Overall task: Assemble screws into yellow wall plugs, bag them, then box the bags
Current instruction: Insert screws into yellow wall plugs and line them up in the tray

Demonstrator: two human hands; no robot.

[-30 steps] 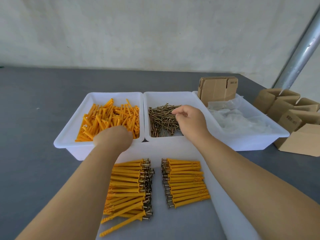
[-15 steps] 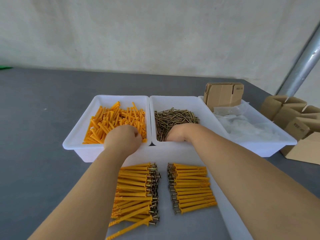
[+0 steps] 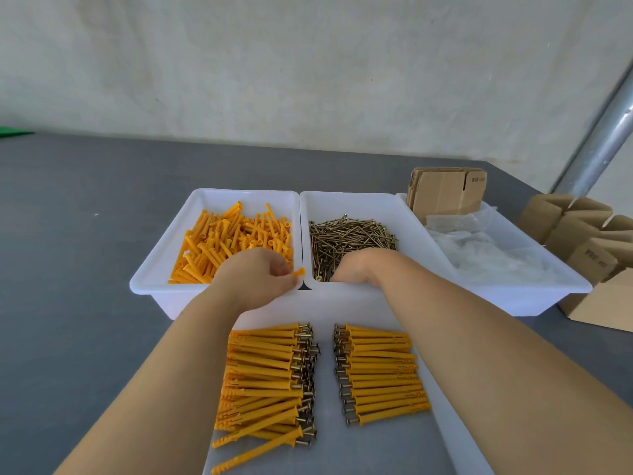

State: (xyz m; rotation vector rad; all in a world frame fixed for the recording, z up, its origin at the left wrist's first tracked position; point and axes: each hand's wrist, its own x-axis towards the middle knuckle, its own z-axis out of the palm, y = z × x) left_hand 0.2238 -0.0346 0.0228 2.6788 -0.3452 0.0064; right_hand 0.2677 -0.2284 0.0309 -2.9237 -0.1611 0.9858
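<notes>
My left hand (image 3: 255, 277) pinches a yellow wall plug (image 3: 298, 272) at the near right corner of the white bin of loose plugs (image 3: 236, 240). My right hand (image 3: 359, 267) reaches down into the near end of the white bin of brass screws (image 3: 352, 236); its fingers are hidden behind the wrist and I cannot tell what they hold. Two rows of assembled plugs with screws lie on a white board (image 3: 325, 447), the left row (image 3: 267, 378) and the right row (image 3: 380, 373) with their screw heads facing each other.
A third white bin (image 3: 534, 296) at the right holds clear plastic bags (image 3: 486, 248) and flat cardboard (image 3: 445, 192). Folded brown boxes (image 3: 589, 241) stand at the table's right edge. A metal pole (image 3: 596, 138) rises at far right. Grey tabletop (image 3: 85, 269) spreads to the left.
My left hand has drawn back from the plug pile with one plug pinched. My right hand came from the middle of the screws down to the bin's near end. The camera tilted slightly.
</notes>
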